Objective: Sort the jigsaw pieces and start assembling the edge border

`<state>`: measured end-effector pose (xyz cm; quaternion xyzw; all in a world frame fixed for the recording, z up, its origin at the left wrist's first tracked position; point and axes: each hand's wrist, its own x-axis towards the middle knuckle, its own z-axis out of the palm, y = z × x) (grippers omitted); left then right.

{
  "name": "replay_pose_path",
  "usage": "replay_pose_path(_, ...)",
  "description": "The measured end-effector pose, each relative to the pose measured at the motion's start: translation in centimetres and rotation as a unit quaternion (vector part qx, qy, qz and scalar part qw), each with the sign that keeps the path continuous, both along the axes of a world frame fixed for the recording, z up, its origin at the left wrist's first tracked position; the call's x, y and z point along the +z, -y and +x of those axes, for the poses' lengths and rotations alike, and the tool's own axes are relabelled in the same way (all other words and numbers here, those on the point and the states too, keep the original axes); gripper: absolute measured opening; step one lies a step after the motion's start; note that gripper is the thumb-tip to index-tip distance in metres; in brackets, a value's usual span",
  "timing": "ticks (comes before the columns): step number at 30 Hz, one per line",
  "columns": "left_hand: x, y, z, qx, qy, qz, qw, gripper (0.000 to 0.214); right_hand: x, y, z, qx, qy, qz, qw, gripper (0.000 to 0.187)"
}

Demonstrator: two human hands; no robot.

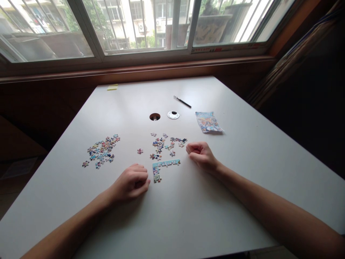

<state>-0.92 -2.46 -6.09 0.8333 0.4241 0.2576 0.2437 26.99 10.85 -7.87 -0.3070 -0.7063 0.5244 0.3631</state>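
My left hand (pixel 134 181) rests on the table in a loose fist, just left of a joined L-shaped strip of jigsaw puzzle (pixel 156 170). Its curled fingers show nothing held. On the other side, my right hand (pixel 201 155) lies closed in a fist, with no piece visible in it. Right beside its knuckles are scattered loose puzzle pieces (pixel 159 145), spread above the joined corner. A single reddish piece (pixel 140 151) lies apart, above my left hand. Farther left is a larger heap of puzzle pieces (pixel 102 150).
A crinkled picture sheet or packet (pixel 209 122) lies beyond my right hand. Behind it are a black pen (pixel 182 101), a round cable hole (pixel 155 117) and its silvery cover (pixel 173 115). Yellow tape (pixel 112 87) marks the white table's (pixel 237 129) far edge, below a window.
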Motion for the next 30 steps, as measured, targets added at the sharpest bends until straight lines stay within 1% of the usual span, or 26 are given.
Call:
replay_pose_path(9, -0.18, 0.07, -0.11, 0.001, 0.002, 0.004, 1.000, 0.038, 0.10, 0.06, -0.03, 0.006, -0.005, 0.002, 1.000, 0.029)
replay_pose_path(17, 0.00, 0.02, -0.03, -0.001, 0.002, 0.003, 1.000, 0.038, 0.26, 0.12, -0.09, 0.003, -0.001, -0.003, 1.000, 0.029)
replay_pose_path(25, -0.49, 0.06, -0.25, -0.002, 0.004, 0.000, 1.000, 0.038, 0.30, 0.13, -0.12, 0.007, -0.003, 0.001, 1.000, 0.029)
replay_pose_path(30, -0.31, 0.12, -0.19, -0.002, 0.005, -0.003, 1.000, 0.038, 0.23, 0.08, -0.07, 0.006, 0.002, 0.002, 1.000, 0.030)
